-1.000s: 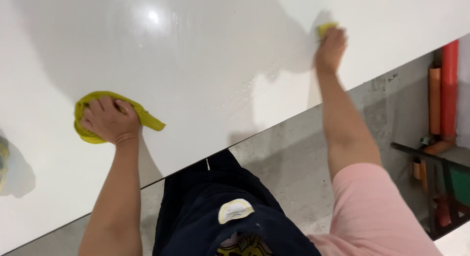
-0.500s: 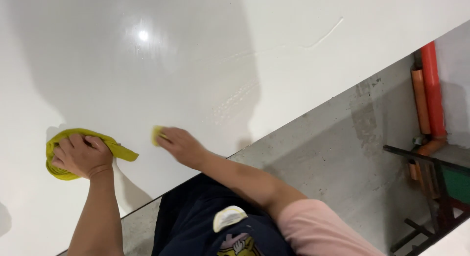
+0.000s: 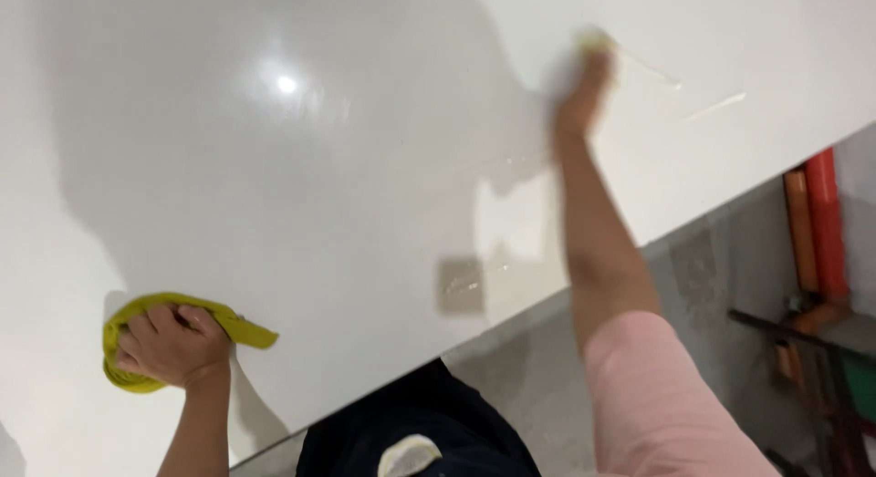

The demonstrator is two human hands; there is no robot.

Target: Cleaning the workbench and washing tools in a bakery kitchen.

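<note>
Left hand (image 3: pixel 169 345) presses flat on a bunched yellow-green cloth (image 3: pixel 141 336), fingers curled over the top of it, near the left, near edge of the white glossy table (image 3: pixel 365 194). One tail of the cloth sticks out to the right of the hand. Cloth lies on the table surface, gripped under the palm.

Right hand (image 3: pixel 584 89) is stretched far out across the table, arm nearly straight, pink sleeve (image 3: pixel 657 395) at the shoulder. The hand is motion-blurred; something small and pale yellow (image 3: pixel 593 41) shows at the fingertips, likely a sponge or pad, but its shape is too blurred to tell. The hand seems closed on it, pressed to the surface.

Progress, judged from the surface: thin wet streaks (image 3: pixel 712 103) lie just right of the right hand, and a patch of droplets and smear (image 3: pixel 497 267) sits near the table edge below the right forearm. So wiping is in hand but not finished: moisture marks are on the right part. The big middle area around the lamp reflection (image 3: pixel 286 83) looks smooth and clean, no visible marks. The left area around the cloth also looks clean, though shadow covers much of it, so cannot tell for sure.

Off the table: grey floor (image 3: pixel 712 285), red and orange poles (image 3: pixel 817 231) leaning at the right edge, dark clothing (image 3: pixel 429 431) of the person at the bottom.
</note>
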